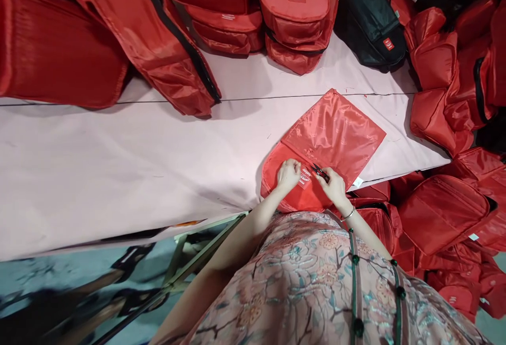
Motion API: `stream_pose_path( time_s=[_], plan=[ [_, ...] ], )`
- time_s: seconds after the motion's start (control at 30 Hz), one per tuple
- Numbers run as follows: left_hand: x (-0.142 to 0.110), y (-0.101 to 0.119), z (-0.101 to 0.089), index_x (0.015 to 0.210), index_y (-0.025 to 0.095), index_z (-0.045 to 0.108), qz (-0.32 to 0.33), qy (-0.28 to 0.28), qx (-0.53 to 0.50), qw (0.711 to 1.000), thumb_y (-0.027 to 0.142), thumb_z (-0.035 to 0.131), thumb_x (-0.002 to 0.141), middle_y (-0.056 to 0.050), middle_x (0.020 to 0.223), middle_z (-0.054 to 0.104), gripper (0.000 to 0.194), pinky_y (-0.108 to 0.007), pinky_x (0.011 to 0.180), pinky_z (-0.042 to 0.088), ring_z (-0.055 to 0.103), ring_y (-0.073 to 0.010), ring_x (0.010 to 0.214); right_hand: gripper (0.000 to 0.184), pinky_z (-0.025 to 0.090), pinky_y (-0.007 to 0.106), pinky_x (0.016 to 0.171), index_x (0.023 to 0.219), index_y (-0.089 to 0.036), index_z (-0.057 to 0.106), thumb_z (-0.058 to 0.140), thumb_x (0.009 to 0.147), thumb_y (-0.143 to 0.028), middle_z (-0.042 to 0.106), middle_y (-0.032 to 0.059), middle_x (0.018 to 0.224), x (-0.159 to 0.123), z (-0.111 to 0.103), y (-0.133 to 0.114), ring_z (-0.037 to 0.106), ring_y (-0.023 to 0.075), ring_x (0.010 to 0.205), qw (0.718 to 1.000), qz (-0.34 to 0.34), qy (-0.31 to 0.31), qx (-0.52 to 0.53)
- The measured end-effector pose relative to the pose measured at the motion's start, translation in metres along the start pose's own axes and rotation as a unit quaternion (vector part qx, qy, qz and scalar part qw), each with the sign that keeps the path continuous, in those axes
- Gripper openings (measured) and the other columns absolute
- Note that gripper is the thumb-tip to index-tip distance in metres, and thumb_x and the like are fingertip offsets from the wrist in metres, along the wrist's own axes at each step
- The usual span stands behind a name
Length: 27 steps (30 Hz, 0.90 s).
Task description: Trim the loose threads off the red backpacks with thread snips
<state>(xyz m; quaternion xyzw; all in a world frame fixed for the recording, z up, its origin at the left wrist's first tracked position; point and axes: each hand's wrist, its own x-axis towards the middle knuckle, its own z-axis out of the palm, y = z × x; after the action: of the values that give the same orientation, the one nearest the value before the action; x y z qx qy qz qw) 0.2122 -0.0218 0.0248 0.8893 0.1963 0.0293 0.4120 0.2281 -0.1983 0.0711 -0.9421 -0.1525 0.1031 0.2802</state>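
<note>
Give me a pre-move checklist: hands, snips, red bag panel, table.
1. Thread snips held in right hand: ok.
2. Snip blades apart from left hand: ok.
3. White-printed label visible between the hands: ok.
4. Thread pinched by left hand: cannot tell, too small.
5. Table free of scraps: not ok, small red scraps lie beyond the red bag panel.
6. Black backpack apart from panel: ok.

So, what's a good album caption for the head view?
Right hand with snips, left hand beside a label, both over red fabric.
</note>
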Motion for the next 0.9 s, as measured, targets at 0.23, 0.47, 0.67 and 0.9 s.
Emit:
stream_pose_path(
  time_s=[0.23, 0.47, 0.67, 0.9],
  plan=[
    [-0.005, -0.014, -0.008, 0.069, 0.018, 0.051, -0.041, 0.036, -0.163, 0.985, 0.029, 0.044, 0.079, -0.001, 0.068, 0.056, 0.016, -0.024, 0.06, 0.041, 0.051, -0.0133, 0.062, 0.025, 0.038, 0.022, 0.067, 0.101, -0.022, 0.058, 0.043, 0.091, -0.04, 0.066, 0.0027, 0.09, 0.004, 0.01, -0.005, 0.06, 0.0151, 0.08, 0.996, -0.04, -0.027, -0.073],
    [-0.012, -0.016, -0.009, 0.068, 0.018, 0.049, -0.05, 0.019, -0.216, 0.975, 0.031, 0.046, 0.078, 0.001, 0.062, 0.05, 0.016, -0.022, 0.054, 0.037, 0.046, -0.0113, 0.056, 0.03, 0.038, 0.023, 0.068, 0.104, -0.021, 0.056, 0.04, 0.093, -0.043, 0.065, 0.0055, 0.096, 0.009, 0.015, -0.014, 0.06, 0.0174, 0.086, 0.99, -0.023, -0.044, -0.129],
    [-0.014, -0.011, -0.011, 0.066, 0.018, 0.046, -0.04, 0.026, -0.227, 0.973, 0.032, 0.047, 0.079, 0.001, 0.063, 0.049, 0.019, -0.023, 0.055, 0.037, 0.045, -0.0108, 0.057, 0.029, 0.038, 0.023, 0.068, 0.103, -0.022, 0.057, 0.039, 0.093, -0.043, 0.065, 0.0049, 0.095, 0.015, 0.019, -0.017, 0.06, 0.017, 0.086, 0.989, -0.038, -0.045, -0.136],
    [-0.016, -0.011, -0.013, 0.067, 0.018, 0.047, -0.035, 0.019, -0.232, 0.972, 0.033, 0.047, 0.079, 0.002, 0.062, 0.05, 0.019, -0.022, 0.058, 0.038, 0.047, -0.0112, 0.06, 0.029, 0.037, 0.022, 0.065, 0.102, -0.022, 0.057, 0.04, 0.093, -0.043, 0.065, 0.0054, 0.093, 0.017, 0.024, -0.016, 0.06, 0.0171, 0.084, 0.987, -0.042, -0.041, -0.148]
  ],
)
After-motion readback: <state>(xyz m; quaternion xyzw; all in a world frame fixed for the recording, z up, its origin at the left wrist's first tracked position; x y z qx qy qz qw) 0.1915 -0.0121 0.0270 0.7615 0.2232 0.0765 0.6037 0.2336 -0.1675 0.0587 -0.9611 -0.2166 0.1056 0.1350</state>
